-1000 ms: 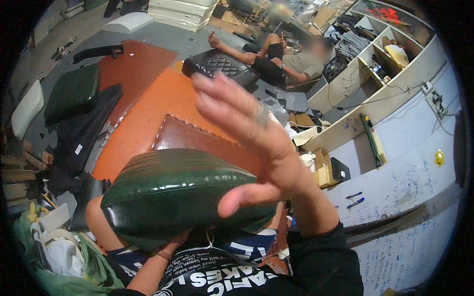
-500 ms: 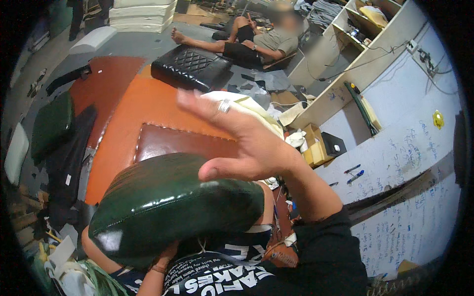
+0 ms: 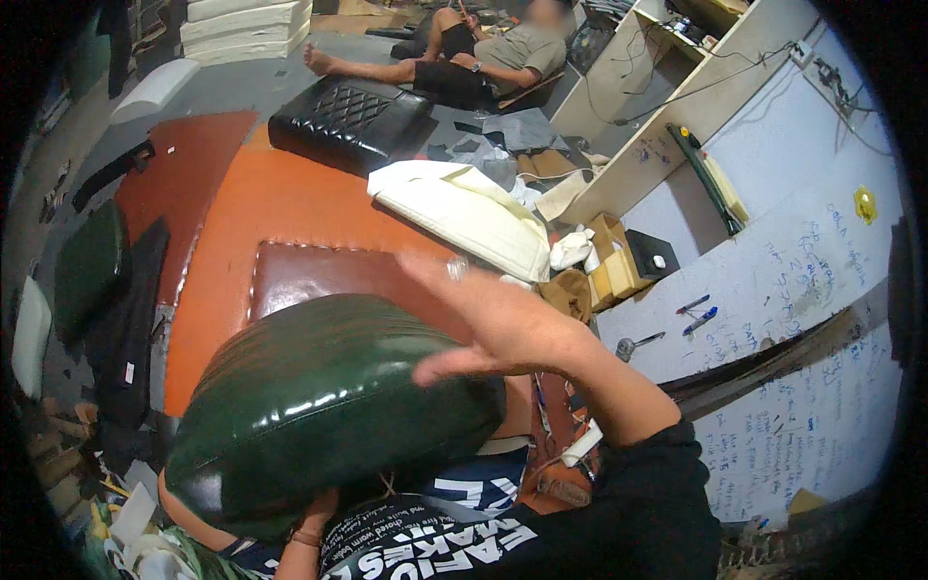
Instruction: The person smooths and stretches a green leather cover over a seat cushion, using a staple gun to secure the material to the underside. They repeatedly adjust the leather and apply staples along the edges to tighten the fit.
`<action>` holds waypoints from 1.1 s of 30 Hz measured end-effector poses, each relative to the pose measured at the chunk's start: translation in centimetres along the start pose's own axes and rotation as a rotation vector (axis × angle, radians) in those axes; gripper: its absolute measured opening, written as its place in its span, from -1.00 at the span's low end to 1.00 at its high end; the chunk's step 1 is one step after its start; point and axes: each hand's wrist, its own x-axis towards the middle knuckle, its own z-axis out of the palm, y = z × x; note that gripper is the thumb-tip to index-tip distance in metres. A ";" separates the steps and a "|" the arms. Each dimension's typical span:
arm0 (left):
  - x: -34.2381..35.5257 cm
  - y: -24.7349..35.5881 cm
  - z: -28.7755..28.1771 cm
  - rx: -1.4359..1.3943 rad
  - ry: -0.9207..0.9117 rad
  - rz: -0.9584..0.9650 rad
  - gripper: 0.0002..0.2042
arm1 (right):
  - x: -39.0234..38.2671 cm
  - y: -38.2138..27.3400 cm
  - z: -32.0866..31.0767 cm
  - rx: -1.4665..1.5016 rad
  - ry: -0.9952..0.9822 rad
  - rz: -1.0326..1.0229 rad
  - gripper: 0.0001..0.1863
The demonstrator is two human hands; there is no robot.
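Green cushion point(image 3: 329, 411) across lap point(image 3: 519, 406), long axis approx. L to R. R hand point(image 3: 507, 324) — empty, spread wide — over its right end; L hand point(image 3: 322, 505) closer, at near edge, grip hidden, can't tell.

Black top point(image 3: 590, 558), white lettering point(image 3: 483, 555), black sleeve point(image 3: 652, 488), silvery ring point(image 3: 457, 269) on right hand point(image 3: 507, 329), thin left-wrist band point(image 3: 307, 536), white-printed navy shorts point(image 3: 488, 490)
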 end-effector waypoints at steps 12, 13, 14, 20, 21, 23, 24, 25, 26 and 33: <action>-2.1 -0.3 -0.8 0.019 -0.025 0.023 -0.62 | -10.7 2.7 15.3 -0.087 0.501 0.381 -0.09; -1.9 -0.8 -0.7 0.022 -0.027 0.025 -0.62 | -10.7 2.7 15.4 -0.062 0.507 0.415 -0.10; -1.7 -1.0 -0.5 0.025 -0.019 0.023 -0.62 | -10.6 2.7 15.5 -0.036 0.511 0.449 -0.12; 0.2 -2.8 0.2 0.068 -0.023 0.013 -0.62 | -6.9 3.9 13.7 0.072 0.564 0.609 -0.33; 1.0 -3.3 0.3 0.061 -0.055 0.001 -0.62 | -5.6 3.9 12.8 0.112 0.572 0.645 -0.35; 3.4 -5.1 -0.4 -0.056 -0.175 -0.086 -0.60 | -2.3 3.4 10.4 0.094 0.576 0.740 -0.34; 4.7 -5.9 -1.7 -0.141 -0.244 -0.160 -0.58 | -0.7 4.1 9.8 0.058 0.587 0.754 -0.31; 8.0 -4.8 -5.5 -0.257 -0.276 -0.242 -0.56 | 0.0 5.2 9.5 0.012 0.607 0.786 -0.27; 10.2 -3.2 -9.1 -0.422 -0.320 -0.406 -0.55 | 0.6 5.6 8.7 0.009 0.599 0.831 -0.24; 8.9 2.1 -15.5 -1.970 0.399 -0.851 -0.29 | 0.4 6.1 10.1 0.004 0.670 0.825 -0.31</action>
